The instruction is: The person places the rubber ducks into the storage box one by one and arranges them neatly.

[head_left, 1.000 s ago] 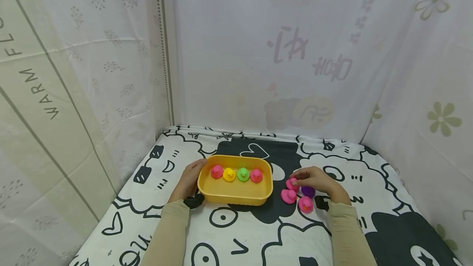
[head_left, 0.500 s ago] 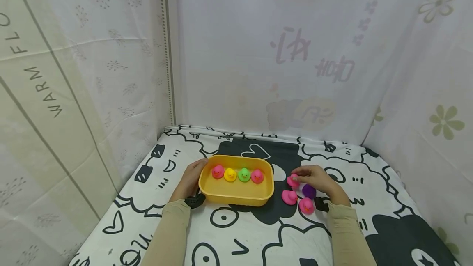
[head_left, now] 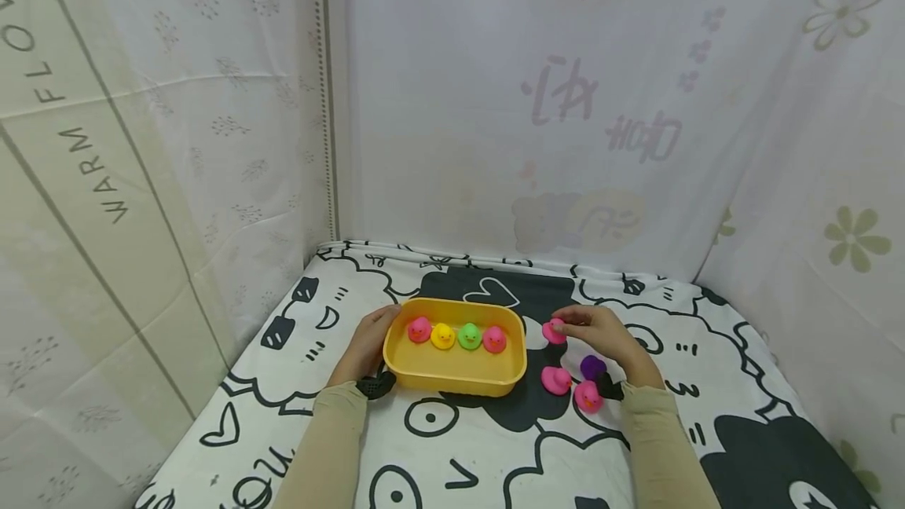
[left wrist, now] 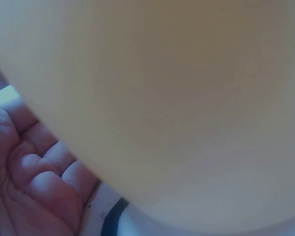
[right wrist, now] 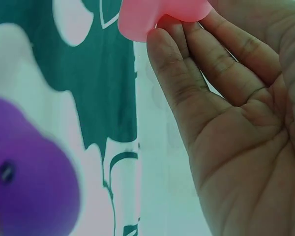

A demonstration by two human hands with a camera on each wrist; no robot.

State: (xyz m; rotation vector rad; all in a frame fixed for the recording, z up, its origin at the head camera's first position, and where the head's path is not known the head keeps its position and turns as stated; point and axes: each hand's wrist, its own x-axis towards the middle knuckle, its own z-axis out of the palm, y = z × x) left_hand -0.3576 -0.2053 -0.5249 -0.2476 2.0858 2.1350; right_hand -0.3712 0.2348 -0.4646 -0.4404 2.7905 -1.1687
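Note:
A yellow tub (head_left: 456, 371) sits on the patterned cloth with a row of small ducks in it: pink (head_left: 419, 329), yellow (head_left: 442, 335), green (head_left: 469, 335), pink (head_left: 494, 339). My left hand (head_left: 369, 344) rests against the tub's left wall, which fills the left wrist view (left wrist: 177, 98). My right hand (head_left: 592, 332) pinches a pink duck (head_left: 554, 331) (right wrist: 160, 14), lifted just right of the tub. A purple duck (head_left: 592, 367) (right wrist: 29, 172) and two pink ducks (head_left: 556, 380) (head_left: 588, 397) lie on the cloth below that hand.
A black-and-white cartoon cloth (head_left: 467, 446) covers the surface. Pale printed curtains (head_left: 537, 100) close it in at the back, left and right.
My right hand has lifted the pink duck off the cloth and moved it up and left toward the tub. The left hand and tub have stayed put.

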